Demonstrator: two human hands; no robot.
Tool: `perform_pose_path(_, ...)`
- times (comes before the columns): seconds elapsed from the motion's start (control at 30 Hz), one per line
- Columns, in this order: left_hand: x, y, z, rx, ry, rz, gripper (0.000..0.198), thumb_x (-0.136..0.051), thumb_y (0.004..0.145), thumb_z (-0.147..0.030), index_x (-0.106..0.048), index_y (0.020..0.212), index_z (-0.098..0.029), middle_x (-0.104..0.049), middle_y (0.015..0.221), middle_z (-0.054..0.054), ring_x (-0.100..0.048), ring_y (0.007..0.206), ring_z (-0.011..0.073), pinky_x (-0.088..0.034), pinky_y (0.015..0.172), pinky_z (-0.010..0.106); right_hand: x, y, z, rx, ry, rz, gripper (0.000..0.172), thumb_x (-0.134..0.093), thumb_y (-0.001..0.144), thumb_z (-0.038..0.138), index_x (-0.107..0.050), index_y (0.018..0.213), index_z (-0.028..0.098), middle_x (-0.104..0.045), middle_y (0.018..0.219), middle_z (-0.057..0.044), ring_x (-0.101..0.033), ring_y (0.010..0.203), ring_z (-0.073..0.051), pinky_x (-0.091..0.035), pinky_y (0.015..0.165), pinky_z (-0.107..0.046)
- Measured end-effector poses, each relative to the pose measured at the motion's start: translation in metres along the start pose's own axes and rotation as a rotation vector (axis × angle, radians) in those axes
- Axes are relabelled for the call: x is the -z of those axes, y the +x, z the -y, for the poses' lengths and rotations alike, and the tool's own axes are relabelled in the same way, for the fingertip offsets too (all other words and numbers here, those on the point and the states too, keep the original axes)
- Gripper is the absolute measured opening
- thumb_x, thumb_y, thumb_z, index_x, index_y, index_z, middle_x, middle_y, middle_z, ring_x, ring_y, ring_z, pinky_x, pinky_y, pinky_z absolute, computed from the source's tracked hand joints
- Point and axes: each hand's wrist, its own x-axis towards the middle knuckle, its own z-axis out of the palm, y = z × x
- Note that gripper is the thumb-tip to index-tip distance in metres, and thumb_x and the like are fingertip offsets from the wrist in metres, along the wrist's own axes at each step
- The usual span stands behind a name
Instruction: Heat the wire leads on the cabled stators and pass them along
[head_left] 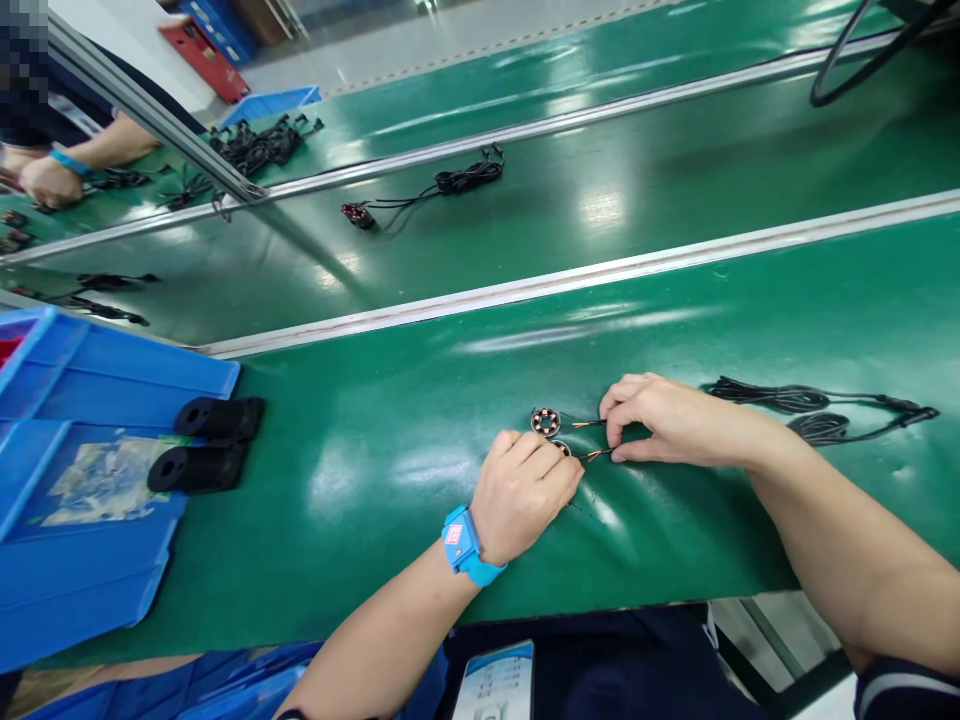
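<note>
Two small motor stators with copper windings lie side by side on the green mat. The upper stator (545, 422) is in plain sight, while the lower stator (560, 449) is mostly covered by the fingers of my left hand (521, 495), which are closed around it. My left wrist wears a blue strap (465, 545). Thin coloured wires run rightward from both stators into black cables. My right hand (660, 420) has its fingertips on these cables, the thumb on the lower cable (604, 455). Past my right wrist lie the coiled black cables (795, 400) with their plug ends.
Blue bins (112, 400) stand at the left, with two black plastic housings (199, 470) beside them. Beyond a metal rail (525, 290) lies another stator with its cable (469, 178). A co-worker's hand (52, 180) is at the upper left. A phone (495, 685) shows below the table edge.
</note>
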Motion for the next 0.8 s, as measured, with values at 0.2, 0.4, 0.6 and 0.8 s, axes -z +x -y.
perform_pose_path(0.2,0.018,-0.003,0.018,0.137,-0.165,0.158,0.03,-0.079,0.082,-0.043,-0.065,0.095,-0.021,-0.066,0.102,0.004,-0.056,0.094,0.0225,-0.035,0.078,0.037,0.0,0.0,0.001,-0.012,0.013,0.003,0.011,-0.073,0.085,0.035,-0.073,0.083,0.025,-0.066,0.102,-0.002,-0.057,0.098,-0.021,-0.039,0.087,-0.034)
perform_pose_path(0.4,0.026,-0.005,0.032,0.117,-0.18,0.308,0.025,-0.078,0.084,-0.039,-0.068,0.104,-0.029,-0.057,0.135,0.002,-0.048,0.124,0.0272,-0.034,0.096,0.043,0.003,-0.002,-0.002,-0.032,0.031,0.025,0.016,-0.071,0.086,0.041,-0.073,0.088,0.026,-0.066,0.103,-0.001,-0.057,0.1,-0.021,-0.04,0.089,-0.034)
perform_pose_path(0.6,0.024,-0.006,0.026,0.109,-0.149,0.322,0.021,-0.074,0.088,-0.037,-0.068,0.105,-0.028,-0.063,0.128,-0.001,-0.051,0.122,0.0257,-0.035,0.096,0.043,0.004,-0.004,-0.006,-0.042,0.051,0.053,0.015,-0.069,0.088,0.04,-0.075,0.087,0.026,-0.069,0.101,0.0,-0.06,0.096,-0.018,-0.039,0.089,-0.033)
perform_pose_path(0.8,0.031,-0.007,0.02,0.111,-0.188,0.356,0.023,-0.075,0.086,-0.041,-0.068,0.105,-0.028,-0.063,0.128,-0.001,-0.046,0.127,0.0297,-0.033,0.098,0.047,0.011,-0.007,-0.001,-0.056,0.077,0.085,0.019,-0.068,0.087,0.046,-0.076,0.087,0.029,-0.068,0.107,0.0,-0.06,0.1,-0.019,-0.042,0.09,-0.033)
